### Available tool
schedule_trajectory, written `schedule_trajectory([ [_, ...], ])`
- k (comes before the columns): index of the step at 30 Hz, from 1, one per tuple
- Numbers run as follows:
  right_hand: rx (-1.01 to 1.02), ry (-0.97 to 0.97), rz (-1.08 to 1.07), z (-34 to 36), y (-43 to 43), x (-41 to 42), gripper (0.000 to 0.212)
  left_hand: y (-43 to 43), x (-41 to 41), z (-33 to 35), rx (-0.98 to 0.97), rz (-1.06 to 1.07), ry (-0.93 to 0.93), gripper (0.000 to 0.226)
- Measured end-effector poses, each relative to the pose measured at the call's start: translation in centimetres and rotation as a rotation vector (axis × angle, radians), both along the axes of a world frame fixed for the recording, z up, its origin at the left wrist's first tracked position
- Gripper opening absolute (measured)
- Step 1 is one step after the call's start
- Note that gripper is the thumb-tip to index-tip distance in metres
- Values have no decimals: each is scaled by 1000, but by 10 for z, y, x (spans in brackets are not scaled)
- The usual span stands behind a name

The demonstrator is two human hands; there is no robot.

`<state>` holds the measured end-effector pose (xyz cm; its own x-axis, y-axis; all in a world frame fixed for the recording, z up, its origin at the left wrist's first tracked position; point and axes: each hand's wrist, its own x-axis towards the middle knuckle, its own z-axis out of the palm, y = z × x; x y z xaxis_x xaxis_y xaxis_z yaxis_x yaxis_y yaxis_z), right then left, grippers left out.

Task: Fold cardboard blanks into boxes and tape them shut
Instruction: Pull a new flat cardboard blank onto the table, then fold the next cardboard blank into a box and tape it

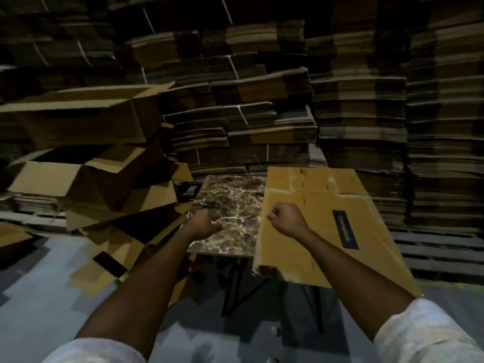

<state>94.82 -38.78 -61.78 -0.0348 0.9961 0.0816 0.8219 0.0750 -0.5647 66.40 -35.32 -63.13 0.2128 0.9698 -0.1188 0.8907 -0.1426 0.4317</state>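
Some boxes (78,179) are folded, the flat blank (327,231) on the table (230,195) is not, and our left hand (204,224) and right hand (285,218) curl on nothing.

The left half of the marble counter (230,203) is bare and reachable from the near side. A flat cardboard blank (332,247) covers the right half and overhangs the near edge. Tumbled open boxes (91,184) crowd the left. Bundled cardboard stacks (262,121) wall off the back.
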Motion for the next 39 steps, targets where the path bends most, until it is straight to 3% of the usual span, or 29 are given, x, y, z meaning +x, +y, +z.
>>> schedule_trajectory([
  [5,229,-91,223,84,80,-101,13,67,-81,84,285,86,112,42],
  [10,394,-60,285,163,169,-215,17,154,-199,166,656,176,139,42],
  [16,485,-34,340,226,262,-332,30,242,-322,244,861,142,341,43],
  [25,429,-70,339,238,352,-444,38,377,-421,266,495,203,428,65],
  [33,413,-126,314,236,403,-456,41,458,-445,262,250,168,416,94],
  [35,410,-131,304,235,416,-457,41,467,-446,265,151,163,327,90],
  [37,403,-149,309,233,428,-461,42,470,-449,265,87,140,201,70],
  [39,405,-175,309,231,438,-468,47,468,-451,255,179,159,198,46],
])
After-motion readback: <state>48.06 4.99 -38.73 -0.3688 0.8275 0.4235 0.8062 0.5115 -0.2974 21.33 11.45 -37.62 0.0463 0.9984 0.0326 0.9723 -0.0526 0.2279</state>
